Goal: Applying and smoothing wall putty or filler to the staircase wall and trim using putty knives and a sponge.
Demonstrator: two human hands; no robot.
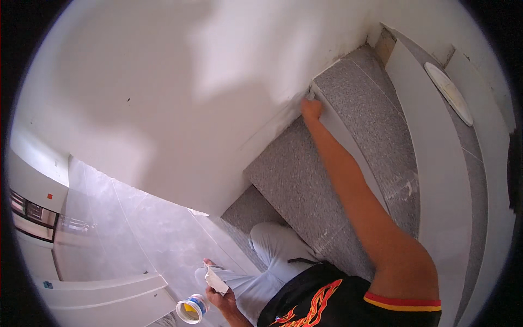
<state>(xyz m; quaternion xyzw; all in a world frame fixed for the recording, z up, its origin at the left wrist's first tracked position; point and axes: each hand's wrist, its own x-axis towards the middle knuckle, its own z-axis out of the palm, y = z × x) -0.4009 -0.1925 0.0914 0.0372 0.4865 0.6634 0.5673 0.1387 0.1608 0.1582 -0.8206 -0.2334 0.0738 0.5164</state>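
My right hand [311,109] reaches far up the staircase to the corner where a riser meets the white wall [163,60]. Its fingers are closed around a small pale piece that I cannot make out, pressed at that corner. Low in the view, my left hand [222,301] grips a flat piece covered in white paste [216,281], held over my grey trouser leg. Just left of that hand is a white bucket [190,309] with a blue label and something yellow inside.
Grey speckled stair treads [289,169] with white risers [430,158] wind upward at right. A white oval lid-like disc [449,94] lies on a higher tread. Shiny pale floor [125,218] spreads below at left, beside a white panel [109,300].
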